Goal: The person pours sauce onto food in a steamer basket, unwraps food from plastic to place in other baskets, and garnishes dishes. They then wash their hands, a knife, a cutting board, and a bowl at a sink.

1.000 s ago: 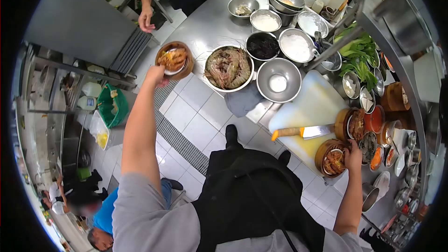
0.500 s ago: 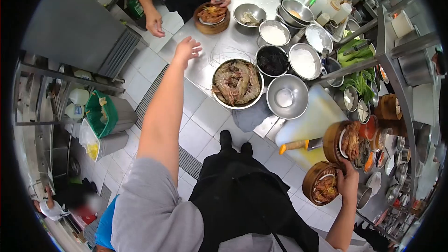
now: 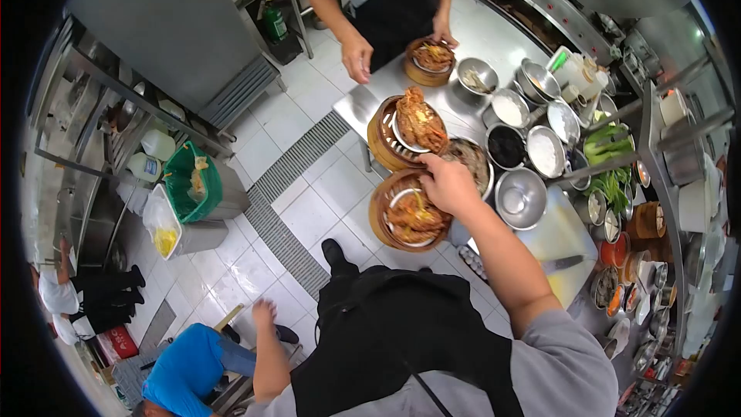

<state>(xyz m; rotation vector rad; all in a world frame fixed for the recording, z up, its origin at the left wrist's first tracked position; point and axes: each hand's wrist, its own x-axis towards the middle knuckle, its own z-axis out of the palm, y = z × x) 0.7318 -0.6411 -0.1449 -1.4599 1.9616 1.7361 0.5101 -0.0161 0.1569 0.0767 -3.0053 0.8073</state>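
My right hand [image 3: 450, 187] grips the adjoining rims of two round bamboo steamer baskets. The upper steamer basket [image 3: 380, 139] and the lower steamer basket [image 3: 384, 220] each hold a dish of glossy reddish-brown food that looks like braised chicken feet. They hang in front of me, partly covering a bowl of large raw prawns [image 3: 468, 156]. Down at my left side, my left hand [image 3: 264, 311] holds nothing that I can see; its fingers look loosely apart. Across the steel table [image 3: 356, 104], a co-worker's hand touches a third steamer basket [image 3: 429, 71] with similar food.
Metal bowls of white powder [image 3: 546, 151] and dark food [image 3: 505, 145] crowd the table. A cutting board [image 3: 567, 243] with a knife [image 3: 562, 263] lies at right. A person in blue [image 3: 185, 367] bends low at left, near a green-lined bin [image 3: 189, 189]. Floor drains [image 3: 289, 239] cross the tiles.
My right hand has carried the two steamer baskets from the right side across to the front centre. My left arm has drawn back to my side. The view has turned leftward.
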